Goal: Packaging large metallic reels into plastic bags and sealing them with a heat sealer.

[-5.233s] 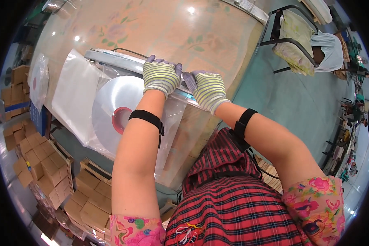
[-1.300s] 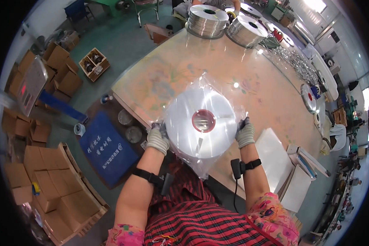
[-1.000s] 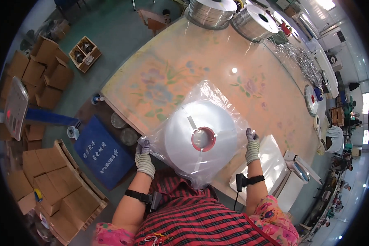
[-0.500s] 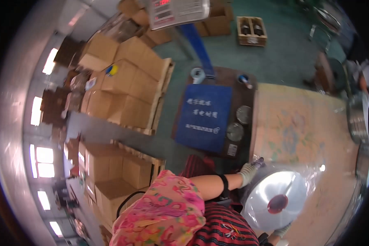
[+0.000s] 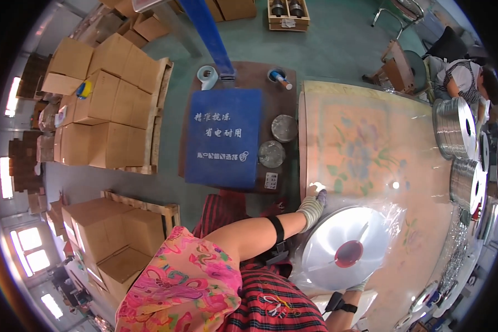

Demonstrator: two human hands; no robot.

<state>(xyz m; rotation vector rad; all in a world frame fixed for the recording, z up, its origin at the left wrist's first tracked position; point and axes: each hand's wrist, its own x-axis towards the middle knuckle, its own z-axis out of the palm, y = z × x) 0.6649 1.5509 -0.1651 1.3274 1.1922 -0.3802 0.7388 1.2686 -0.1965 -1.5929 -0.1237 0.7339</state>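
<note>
A large round spool (image 5: 329,265) with pale, shiny sides and a red-brown hub sits at the table's near left edge, wrapped in clear plastic film (image 5: 394,218). My left hand (image 5: 311,210), in a striped knit glove with purplish fingertips, is at the spool's far left rim. Its fingers are closed and seem to pinch the loose film there. My right hand (image 5: 359,285), gloved too, reaches up to the spool's near right edge. Its fingers are hidden behind the spool. A white flat item (image 5: 365,310) lies beneath my right wrist.
The table has a floral-patterned cover (image 5: 315,138). Wire spools (image 5: 454,127) line its far right side, close to a seated person (image 5: 465,80). Left of it stands a blue-topped platform scale (image 5: 224,133) with tape rolls. Cartons (image 5: 102,110) are stacked on pallets further left.
The view has shifted, so the scale, cartons and spool appear further left and higher. More of my right forearm now shows. Both hands stay at the spool.
</note>
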